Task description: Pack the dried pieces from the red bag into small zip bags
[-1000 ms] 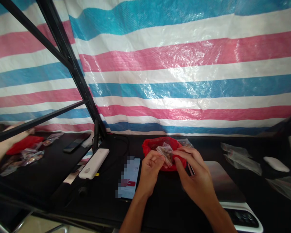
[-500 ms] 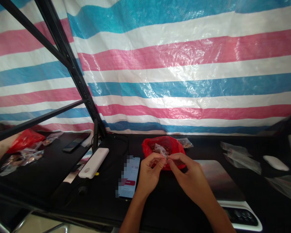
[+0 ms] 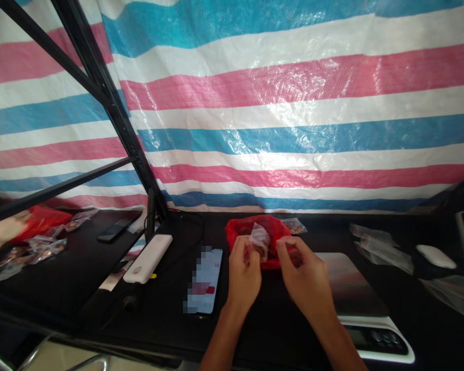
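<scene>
In the pinching left hand, best steady, is a clear plastic bag; right hand curls nearby, hold unclear.

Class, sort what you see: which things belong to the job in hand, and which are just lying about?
Likely in the job:
small clear bag, held in the left hand
open red bag
filled clear bag behind it
flat clear bags
scale, perhaps

Apparently just lying about:
lit phone
white power bank
white mouse
</scene>
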`<state>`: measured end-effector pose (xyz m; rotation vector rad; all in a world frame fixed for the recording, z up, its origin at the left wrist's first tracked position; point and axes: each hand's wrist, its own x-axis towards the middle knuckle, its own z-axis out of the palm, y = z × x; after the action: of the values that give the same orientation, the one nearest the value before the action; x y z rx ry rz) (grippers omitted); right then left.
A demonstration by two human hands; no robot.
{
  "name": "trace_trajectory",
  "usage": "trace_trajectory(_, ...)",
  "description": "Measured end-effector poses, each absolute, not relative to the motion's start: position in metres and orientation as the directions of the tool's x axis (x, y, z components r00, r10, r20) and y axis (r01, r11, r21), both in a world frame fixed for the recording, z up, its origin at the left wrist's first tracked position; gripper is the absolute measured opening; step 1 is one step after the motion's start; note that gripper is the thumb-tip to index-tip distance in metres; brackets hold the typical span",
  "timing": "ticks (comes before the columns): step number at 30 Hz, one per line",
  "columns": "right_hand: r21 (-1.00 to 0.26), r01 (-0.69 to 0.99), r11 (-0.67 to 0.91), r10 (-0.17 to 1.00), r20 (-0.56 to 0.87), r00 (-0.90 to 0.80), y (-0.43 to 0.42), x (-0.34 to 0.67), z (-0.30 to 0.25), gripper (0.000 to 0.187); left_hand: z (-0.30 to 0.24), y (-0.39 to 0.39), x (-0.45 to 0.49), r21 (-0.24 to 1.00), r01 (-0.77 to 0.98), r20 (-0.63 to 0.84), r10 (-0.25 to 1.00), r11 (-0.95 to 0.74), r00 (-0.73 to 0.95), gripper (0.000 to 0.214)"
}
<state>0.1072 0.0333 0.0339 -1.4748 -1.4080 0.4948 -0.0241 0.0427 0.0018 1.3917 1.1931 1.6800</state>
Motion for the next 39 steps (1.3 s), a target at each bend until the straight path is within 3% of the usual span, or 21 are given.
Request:
trace_trajectory(4, -0.949, 0.301, 0.094, 0.962, 0.164, 0.216, 0.045, 0.114, 0.023, 0.050, 0.005, 0.054, -0.026, 0.922, -0.313, 0.181, 0.969, -0.226, -0.167, 0.030)
trace_trajectory(7, -0.997, 0.083, 0.002, 0.986, 0.016, 0.167, 0.055, 0.114, 0.017, 0.064, 0.013, 0.059, -0.026, 0.882, -0.446, 0.131, 0.989, -0.150, -0.073, 0.032)
trace_trajectory(10, -0.994, -0.105, -0.024, 0.990, -0.038, 0.135, 0.064, 0.112, 0.016, 0.068, 0.021, 0.062, -0.027, 0.907, -0.402, 0.128, 0.992, -0.126, -0.021, 0.027)
trace_trajectory(12, -0.987, -0.163, 0.011, 0.989, -0.014, 0.150, 0.074, 0.113, 0.020, 0.064, 0.023, 0.064, -0.032, 0.960, -0.200, 0.177, 0.978, -0.196, -0.106, 0.022)
trace_trajectory(14, -0.992, -0.106, 0.069, 0.983, 0.050, 0.179, 0.088, 0.116, 0.023, 0.061, 0.022, 0.065, -0.039, 0.953, 0.155, 0.295, 0.909, -0.260, -0.293, 0.019)
trace_trajectory(16, -0.988, 0.091, 0.129, 0.972, 0.144, 0.186, 0.102, 0.121, 0.026, 0.055, 0.017, 0.066, -0.047, 0.859, 0.491, 0.398, 0.791, -0.143, -0.465, 0.015)
trace_trajectory(18, -0.945, 0.284, 0.163, 0.963, 0.215, 0.161, 0.115, 0.124, 0.026, 0.047, 0.011, 0.067, -0.053, 0.780, 0.626, 0.381, 0.790, 0.005, -0.481, 0.026)
trace_trajectory(22, -0.760, 0.620, 0.194, 0.932, 0.341, 0.126, 0.124, 0.127, 0.021, 0.036, 0.003, 0.072, -0.060, 0.807, 0.588, 0.300, 0.895, -0.054, -0.330, 0.038)
trace_trajectory(24, -0.582, 0.797, 0.160, 0.909, 0.401, 0.110, 0.121, 0.126, 0.019, 0.037, 0.004, 0.077, -0.062, 0.832, 0.545, 0.323, 0.889, -0.104, -0.324, 0.040)
trace_trajectory(26, -0.490, 0.862, 0.133, 0.906, 0.413, 0.095, 0.118, 0.126, 0.019, 0.040, 0.007, 0.081, -0.065, 0.848, 0.517, 0.333, 0.877, -0.118, -0.347, 0.038)
trace_trajectory(34, -0.558, 0.796, 0.236, 0.916, 0.401, 0.010, 0.120, 0.132, 0.016, 0.045, 0.007, 0.081, -0.068, 0.932, 0.326, 0.279, 0.889, -0.159, -0.363, 0.031)
trace_trajectory(39, -0.604, 0.686, 0.407, 0.837, 0.547, -0.015, 0.123, 0.131, 0.024, 0.035, 0.009, 0.076, -0.066, 0.954, 0.251, 0.250, 0.895, -0.164, -0.368, 0.029)
